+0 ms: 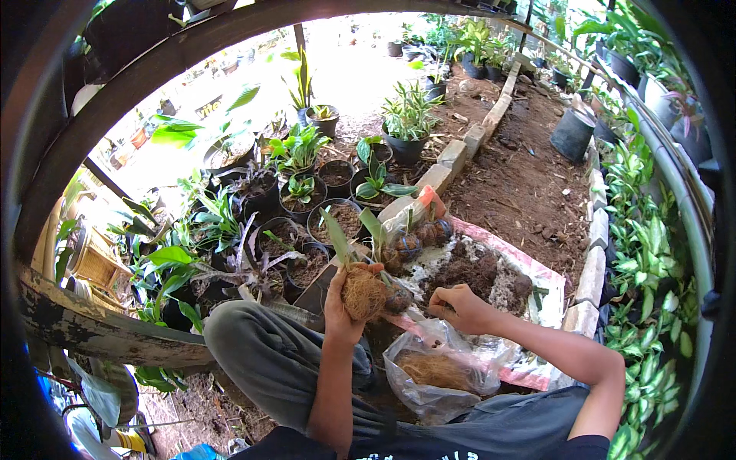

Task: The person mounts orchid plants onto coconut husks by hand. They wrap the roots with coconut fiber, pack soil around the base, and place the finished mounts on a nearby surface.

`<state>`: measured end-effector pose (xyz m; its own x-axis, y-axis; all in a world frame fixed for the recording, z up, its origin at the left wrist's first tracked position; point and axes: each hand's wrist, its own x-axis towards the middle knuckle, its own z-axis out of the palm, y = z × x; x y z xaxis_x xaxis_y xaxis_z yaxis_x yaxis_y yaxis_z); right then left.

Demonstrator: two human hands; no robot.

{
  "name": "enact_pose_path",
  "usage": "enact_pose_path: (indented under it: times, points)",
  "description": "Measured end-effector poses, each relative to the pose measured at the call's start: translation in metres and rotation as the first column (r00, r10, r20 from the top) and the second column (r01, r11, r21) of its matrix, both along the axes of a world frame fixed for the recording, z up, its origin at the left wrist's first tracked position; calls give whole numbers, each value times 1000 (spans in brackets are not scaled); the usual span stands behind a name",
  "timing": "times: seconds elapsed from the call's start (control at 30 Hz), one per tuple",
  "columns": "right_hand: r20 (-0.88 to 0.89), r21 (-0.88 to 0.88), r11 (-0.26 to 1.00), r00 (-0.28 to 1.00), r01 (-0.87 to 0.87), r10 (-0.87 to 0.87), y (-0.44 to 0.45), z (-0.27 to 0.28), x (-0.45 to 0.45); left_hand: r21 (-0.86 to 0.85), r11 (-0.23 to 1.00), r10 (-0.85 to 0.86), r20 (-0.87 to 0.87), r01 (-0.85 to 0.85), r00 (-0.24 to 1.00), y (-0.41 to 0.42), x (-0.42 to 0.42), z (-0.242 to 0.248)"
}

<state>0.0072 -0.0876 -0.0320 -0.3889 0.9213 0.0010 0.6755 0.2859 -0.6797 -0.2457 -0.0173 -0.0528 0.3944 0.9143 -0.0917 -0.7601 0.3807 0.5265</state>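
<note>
My left hand [340, 322] holds up a ball of brown coconut fibre [364, 294], with green leaves [338, 238] rising above it. To its right, my right hand [463, 310] hovers over the near edge of a white and pink sack sheet [540, 276]. Its fingers are curled together, and whether something thin lies between them is hidden. Just below that hand sits a clear plastic bag [402, 397] with loose coconut fibre [434, 369] inside. Dark soil mix [468, 270] lies heaped on the sheet. Several wrapped root balls [409, 244] stand along its far left side.
Potted plants [300, 192] crowd the ground ahead and left. A row of stone blocks [454, 156] borders the brown soil path [517, 190]. An upturned black pot [573, 133] rests farther up it. Variegated leafy plants [644, 322] line the right. A weathered wooden beam [115, 325] runs at left.
</note>
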Motion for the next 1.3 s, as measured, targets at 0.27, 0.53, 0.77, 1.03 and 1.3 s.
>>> enact_pose_path:
  times: [0.27,0.53,0.77,1.03,1.3]
  points:
    - [52,-153,988,999,-2,10,-5,-2,36,167,985,-31,-12,33,999,-6,1,6]
    - [-24,68,994,996,-89,91,-5,-5,12,269,955,-111,-81,129,991,-14,13,8]
    - [-315,-116,993,948,15,-52,-16,11,-23,362,911,-189,-56,196,980,-18,22,7]
    - [-397,-110,990,910,84,-122,-19,18,-22,300,942,-92,-196,149,976,-20,22,11]
    - [-419,-152,979,889,133,-186,-20,32,-21,199,978,-1,-323,69,946,-16,25,12]
